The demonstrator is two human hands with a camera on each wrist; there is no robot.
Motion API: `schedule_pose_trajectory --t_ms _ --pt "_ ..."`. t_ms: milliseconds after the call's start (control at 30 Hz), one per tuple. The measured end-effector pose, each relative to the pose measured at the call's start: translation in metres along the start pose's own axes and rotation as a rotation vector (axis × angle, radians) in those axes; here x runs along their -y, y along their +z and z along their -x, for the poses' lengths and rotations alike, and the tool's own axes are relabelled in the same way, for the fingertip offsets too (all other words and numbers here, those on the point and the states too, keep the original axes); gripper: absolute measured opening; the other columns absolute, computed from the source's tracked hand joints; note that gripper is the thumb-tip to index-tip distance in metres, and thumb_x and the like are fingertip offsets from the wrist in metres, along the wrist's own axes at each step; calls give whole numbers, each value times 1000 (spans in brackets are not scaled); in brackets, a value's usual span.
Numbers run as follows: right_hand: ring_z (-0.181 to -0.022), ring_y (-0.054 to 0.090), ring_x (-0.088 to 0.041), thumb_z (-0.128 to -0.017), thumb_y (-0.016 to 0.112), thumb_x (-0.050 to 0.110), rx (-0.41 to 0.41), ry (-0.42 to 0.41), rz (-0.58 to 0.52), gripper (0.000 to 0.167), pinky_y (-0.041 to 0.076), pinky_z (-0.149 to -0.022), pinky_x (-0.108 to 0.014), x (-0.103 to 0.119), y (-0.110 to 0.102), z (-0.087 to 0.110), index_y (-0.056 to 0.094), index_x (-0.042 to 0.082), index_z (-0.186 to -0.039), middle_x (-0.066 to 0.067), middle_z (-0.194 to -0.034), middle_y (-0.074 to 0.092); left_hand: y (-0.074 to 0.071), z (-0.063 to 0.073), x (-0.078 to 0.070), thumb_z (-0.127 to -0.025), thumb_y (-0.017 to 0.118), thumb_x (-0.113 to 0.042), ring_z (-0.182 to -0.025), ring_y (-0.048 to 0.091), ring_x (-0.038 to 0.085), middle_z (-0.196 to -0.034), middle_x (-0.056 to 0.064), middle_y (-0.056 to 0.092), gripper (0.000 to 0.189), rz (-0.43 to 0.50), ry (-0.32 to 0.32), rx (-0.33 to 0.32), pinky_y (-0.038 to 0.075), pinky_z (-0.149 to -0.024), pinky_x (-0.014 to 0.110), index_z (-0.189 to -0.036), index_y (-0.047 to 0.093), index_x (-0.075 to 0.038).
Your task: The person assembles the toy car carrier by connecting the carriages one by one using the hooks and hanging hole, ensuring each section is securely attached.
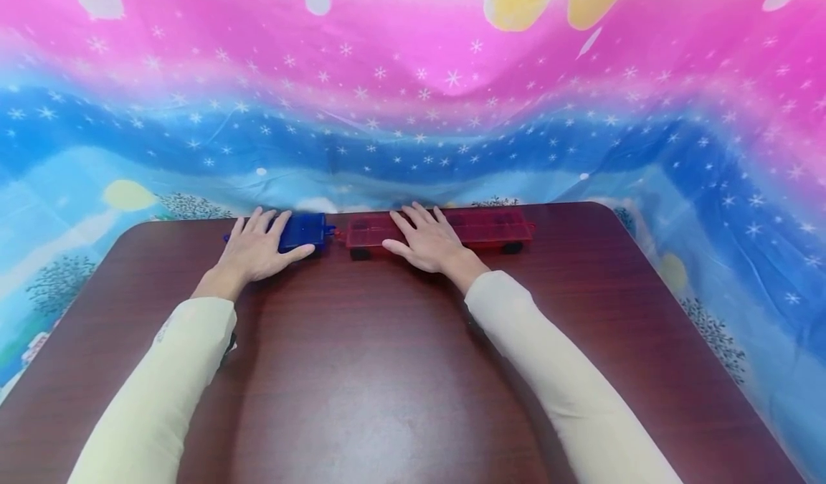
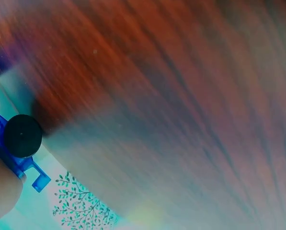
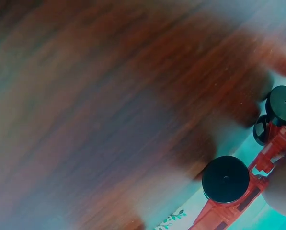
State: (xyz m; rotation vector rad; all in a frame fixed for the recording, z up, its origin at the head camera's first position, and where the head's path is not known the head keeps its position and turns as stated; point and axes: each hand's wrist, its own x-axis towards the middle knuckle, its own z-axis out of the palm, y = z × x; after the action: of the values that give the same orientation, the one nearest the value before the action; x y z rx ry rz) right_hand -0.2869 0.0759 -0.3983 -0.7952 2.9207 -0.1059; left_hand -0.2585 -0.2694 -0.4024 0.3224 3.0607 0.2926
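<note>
At the far edge of the dark reddish-brown wooden tabletop (image 1: 361,340), we see a short translucent blue plastic toy wagon (image 1: 302,233) on the left and a long translucent red plastic toy wagon (image 1: 487,227) with black wheels on the right, lined up end to end. Our left hand (image 1: 254,247) lies spread over the left part of the blue wagon, fingers straight; our right hand (image 1: 426,240) is likewise spread across the red one, left of its middle. Neither pinches anything, and we cannot tell how hard they press. Between the wagons, the small end couplings sit very close; whether they are hooked, we cannot tell. We judge the step in hand to be steadying or aligning the pair; the next move probably calls for level, even guidance from both hands.
</note>
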Motion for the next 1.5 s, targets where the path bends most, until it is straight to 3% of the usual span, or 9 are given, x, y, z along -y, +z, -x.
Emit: schedule_pose_trajectory --t_ms 500,1000,1500 --pt "-156 2 -27 -101 22 72 -4 3 7 81 -1 -123 -54 0 1 0 12 24 -165 -6 -169 14 1 -1 0 -92 41 -80 -148 14 49 -159 31 26 105 -5 0 -35 2 -117 68 -158 25 1" --pt "-156 1 -25 -99 21 74 -3 19 -4 82 -4 -122 -54 -1 2 -2 12 26 -165 -4 -170 13 -2 0 5 -94 44 -75 -146 18 49 -156 31 26 101 76 -10 -35 2 -116 69 -157 24 1" --pt "-156 0 -25 -99 21 74 -7 18 -7 82 -5 -122 -54 -1 3 -4 11 26 -165 -4 -170 12 -2 3 2 -94 44 -75 -146 21 49 -155 30 30 99 76 9 -44 5 -116 69 -157 27 0"
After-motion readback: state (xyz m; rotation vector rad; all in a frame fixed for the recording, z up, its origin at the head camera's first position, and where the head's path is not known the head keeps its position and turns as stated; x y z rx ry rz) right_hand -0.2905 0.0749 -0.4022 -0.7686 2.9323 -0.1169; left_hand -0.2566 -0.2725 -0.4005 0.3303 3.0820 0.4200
